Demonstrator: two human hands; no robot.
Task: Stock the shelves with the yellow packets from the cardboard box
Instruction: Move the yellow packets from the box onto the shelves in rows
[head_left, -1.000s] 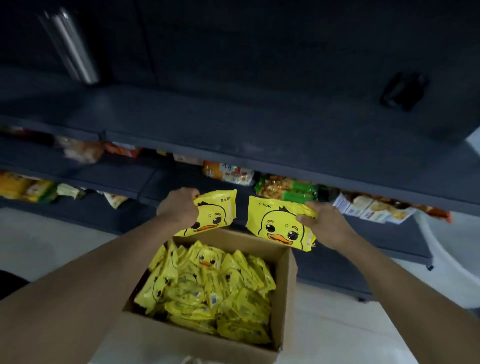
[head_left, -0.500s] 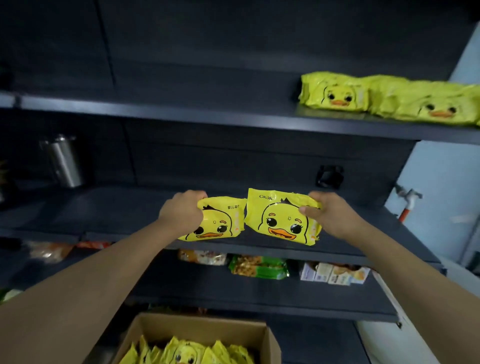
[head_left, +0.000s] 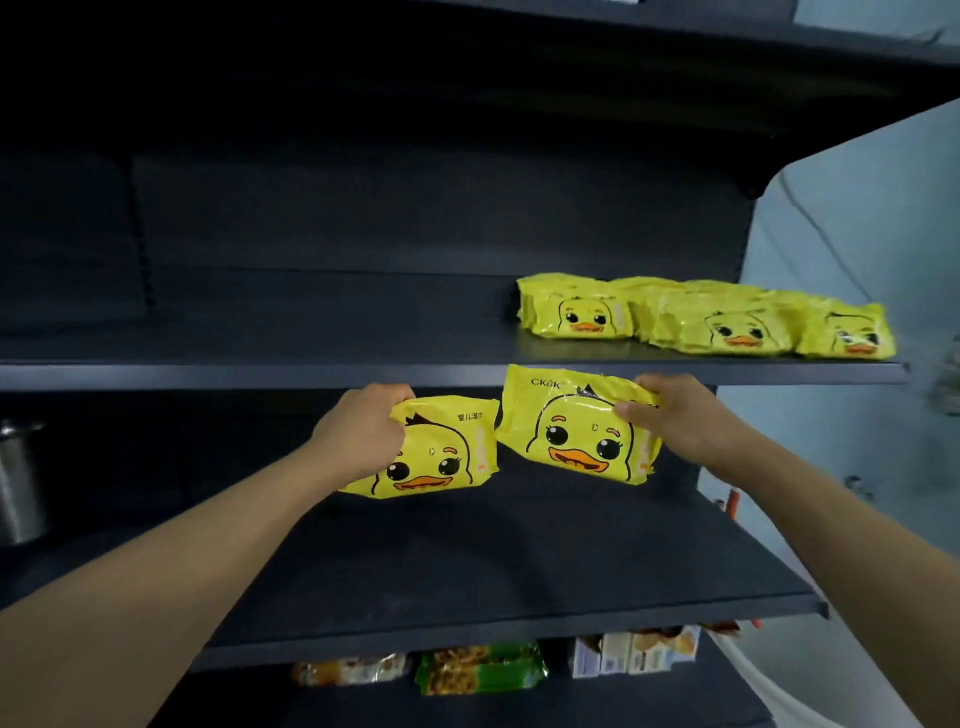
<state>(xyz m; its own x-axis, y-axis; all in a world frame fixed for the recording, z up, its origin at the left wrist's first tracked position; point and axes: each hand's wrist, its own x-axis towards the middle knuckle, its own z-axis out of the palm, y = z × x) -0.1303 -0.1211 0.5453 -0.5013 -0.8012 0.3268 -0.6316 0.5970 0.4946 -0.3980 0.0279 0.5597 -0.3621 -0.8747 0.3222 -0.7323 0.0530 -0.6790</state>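
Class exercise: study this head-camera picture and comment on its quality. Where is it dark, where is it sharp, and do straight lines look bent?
Head view: the dark shelving's upper bay is almost black; the two yellow duck-print packets, in the left hand and right hand, are well lit and sharp; the row of yellow packets on the upper shelf is softer; the metal canister at the edge is blurred; shelf edges bow from wide-angle distortion.

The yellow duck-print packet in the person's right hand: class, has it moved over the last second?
Yes. The yellow duck-print packet has risen from just above the cardboard box to just below the front edge of the dark shelf holding the stocked packets.

2 yellow duck pkts (head_left: 436, 452) (head_left: 576, 426) held upright
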